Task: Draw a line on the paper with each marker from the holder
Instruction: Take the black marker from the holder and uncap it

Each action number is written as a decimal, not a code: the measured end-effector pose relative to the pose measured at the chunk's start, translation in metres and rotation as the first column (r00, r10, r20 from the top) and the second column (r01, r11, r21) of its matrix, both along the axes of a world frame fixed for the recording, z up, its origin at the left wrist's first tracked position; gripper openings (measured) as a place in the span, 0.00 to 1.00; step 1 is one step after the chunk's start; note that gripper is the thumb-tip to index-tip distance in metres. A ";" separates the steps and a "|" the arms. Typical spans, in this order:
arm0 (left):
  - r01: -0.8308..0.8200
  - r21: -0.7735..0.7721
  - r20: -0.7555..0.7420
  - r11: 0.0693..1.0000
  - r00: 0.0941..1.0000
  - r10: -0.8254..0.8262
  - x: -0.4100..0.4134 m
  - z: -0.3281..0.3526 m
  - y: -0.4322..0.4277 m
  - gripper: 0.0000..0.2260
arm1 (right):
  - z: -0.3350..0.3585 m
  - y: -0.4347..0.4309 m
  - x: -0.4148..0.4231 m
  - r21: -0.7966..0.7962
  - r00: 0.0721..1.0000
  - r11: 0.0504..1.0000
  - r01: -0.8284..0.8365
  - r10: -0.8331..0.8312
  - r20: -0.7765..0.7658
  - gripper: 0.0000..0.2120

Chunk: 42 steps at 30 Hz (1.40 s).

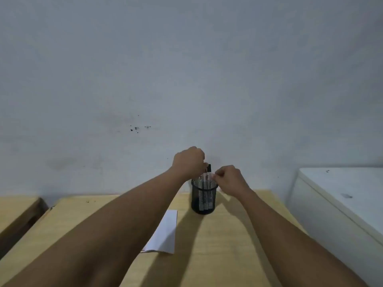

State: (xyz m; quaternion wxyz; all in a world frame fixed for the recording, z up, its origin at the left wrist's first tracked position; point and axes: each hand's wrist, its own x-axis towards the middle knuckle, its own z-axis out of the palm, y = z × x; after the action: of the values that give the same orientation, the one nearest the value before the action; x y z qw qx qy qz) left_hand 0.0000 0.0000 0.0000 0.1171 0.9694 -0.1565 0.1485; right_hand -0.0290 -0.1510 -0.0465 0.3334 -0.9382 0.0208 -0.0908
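Note:
A black mesh holder (203, 200) stands near the far edge of the wooden desk (228, 245), with several markers (204, 183) upright inside. Both my hands hover just above its rim. My left hand (189, 161) is closed, its fingertips pinching the dark cap of a marker (208, 168) that sticks up from the holder. My right hand (230, 179) is closed at the holder's right rim, fingertips on a marker barrel. A white sheet of paper (164, 235) lies on the desk, partly hidden under my left forearm.
A grey wall (186, 79) rises right behind the desk. A white cabinet (342, 195) stands to the right, a little lower gap between. Another wooden surface (16, 208) sits at the far left.

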 end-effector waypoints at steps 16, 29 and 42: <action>0.079 -0.444 -0.067 0.893 0.990 -0.121 0.003 0.028 -0.011 0.07 | 0.036 0.012 -0.003 0.216 0.988 0.976 -0.004 -0.029 0.151 0.12; -0.014 -0.687 0.036 0.727 0.998 0.053 -0.097 0.129 0.070 0.11 | 0.120 0.096 -0.079 0.270 0.955 0.940 -0.210 0.137 0.264 0.08; -0.171 -0.704 0.065 0.689 0.951 0.302 -0.119 0.111 0.150 0.08 | 0.113 0.181 -0.097 0.280 0.968 0.941 -0.189 0.130 0.214 0.08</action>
State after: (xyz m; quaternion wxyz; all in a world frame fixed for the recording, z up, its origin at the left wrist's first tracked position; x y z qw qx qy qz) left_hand -0.1195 0.1502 0.1112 0.4351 0.8503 0.0271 0.2950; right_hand -0.1256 0.0301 0.0665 0.4778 -0.8625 -0.0744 -0.1493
